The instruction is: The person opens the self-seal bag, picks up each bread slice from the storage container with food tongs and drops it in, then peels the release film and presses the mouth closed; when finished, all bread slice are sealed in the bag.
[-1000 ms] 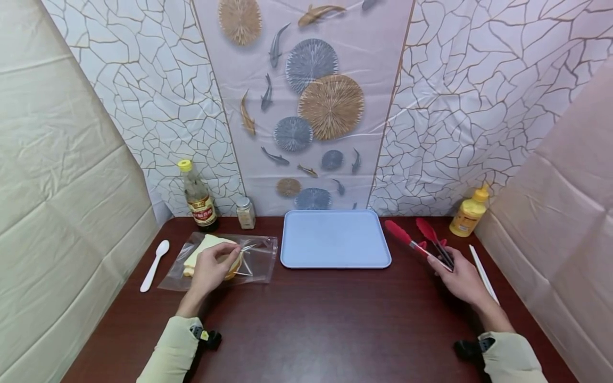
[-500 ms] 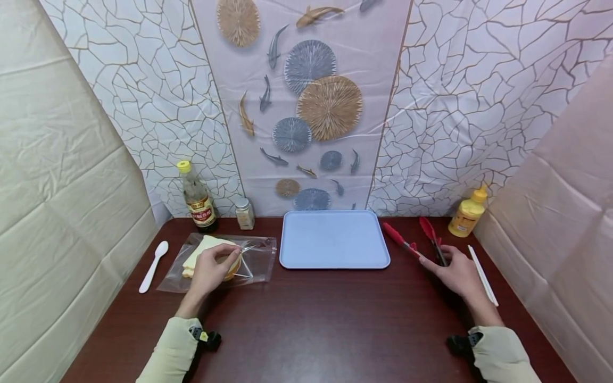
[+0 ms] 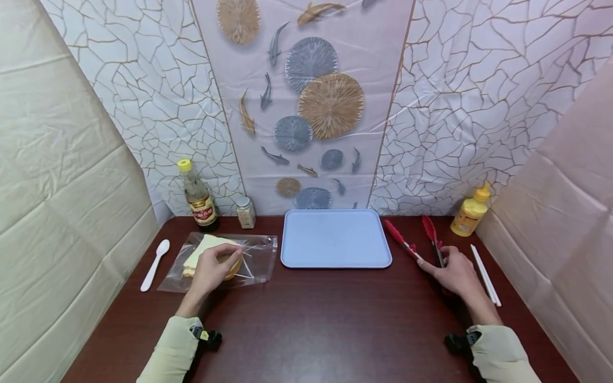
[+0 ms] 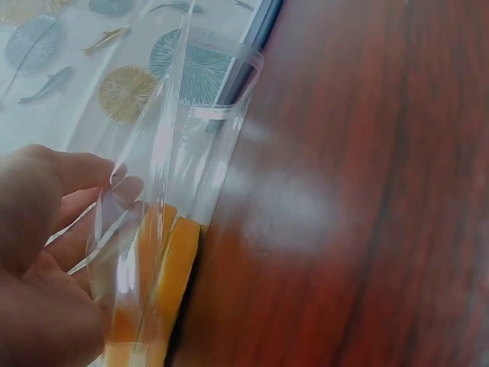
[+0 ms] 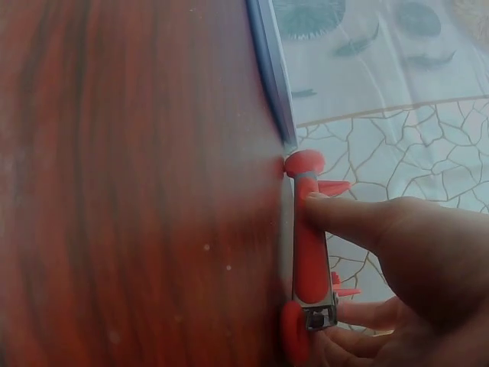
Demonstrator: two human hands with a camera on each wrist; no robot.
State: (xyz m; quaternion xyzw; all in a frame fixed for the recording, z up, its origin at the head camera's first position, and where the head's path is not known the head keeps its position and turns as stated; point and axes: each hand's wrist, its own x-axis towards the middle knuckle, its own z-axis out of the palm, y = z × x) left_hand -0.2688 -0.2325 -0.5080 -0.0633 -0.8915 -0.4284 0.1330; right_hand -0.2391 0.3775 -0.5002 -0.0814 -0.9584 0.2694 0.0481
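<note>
Two hands are working at once: my left hand (image 3: 210, 268) is pinching the clear plastic zip bag (image 3: 258, 259) that is holding pale sliced bread with an orange crust (image 3: 203, 247), and my right hand (image 3: 455, 272) is closing round the red-tipped metal tongs (image 3: 414, 246). Both are lying on the dark red wooden desk (image 3: 325, 319), the bag to the left of the flat light-blue plastic tray (image 3: 335, 238), the tongs just to its right. On the left my grip is holding the film narrowly between thumb and fingers (image 4: 72, 172), lifting a fold of it above the bread (image 4: 172, 275). On the right my forefinger (image 5: 348, 218) is pressing along the red handle of the tongs (image 5: 309, 252) while the other fingers are curling under it, so that grip is holding the tool, its arms spreading apart toward the wall.

I am judging this as the pick-up stage, the bag sealed or nearly so, though its mouth is not showing plainly. Next I am expecting to need the bag's opening found and spread, and the tongs raised clear of the desk and turned toward the bread without knocking the tray
</note>
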